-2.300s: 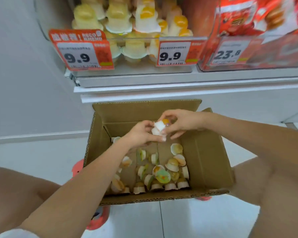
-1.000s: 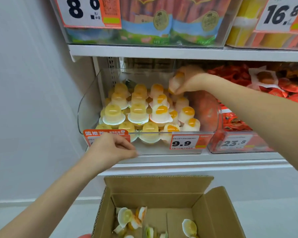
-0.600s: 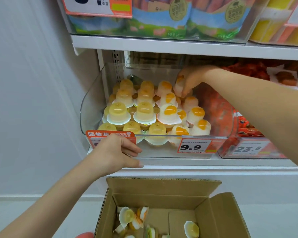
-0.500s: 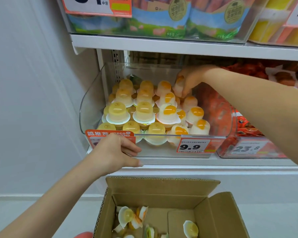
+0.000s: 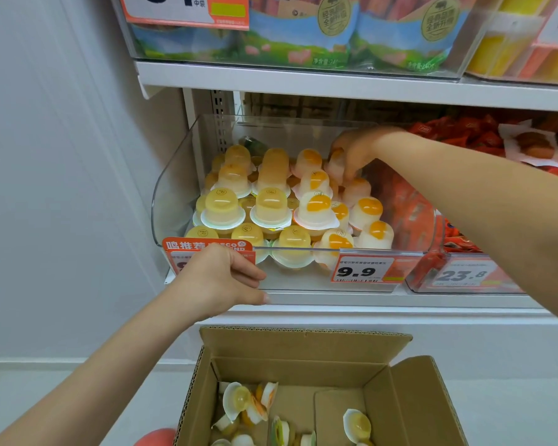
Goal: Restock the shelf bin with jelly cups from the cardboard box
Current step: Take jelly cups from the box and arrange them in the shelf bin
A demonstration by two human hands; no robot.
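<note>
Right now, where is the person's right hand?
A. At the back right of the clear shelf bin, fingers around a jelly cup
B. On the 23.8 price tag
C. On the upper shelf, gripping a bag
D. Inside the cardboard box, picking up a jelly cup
A: the right hand reaches into the clear shelf bin at its back right, fingers curled around a jelly cup with an orange top.

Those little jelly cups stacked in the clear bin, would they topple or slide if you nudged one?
Probably yes. The jelly cups are piled in loose layers on their flat lids, so a nudge could topple neighbours. Their glossy domes look slippery. The right hand pinches one with fingertips alone, so they seem light.
</note>
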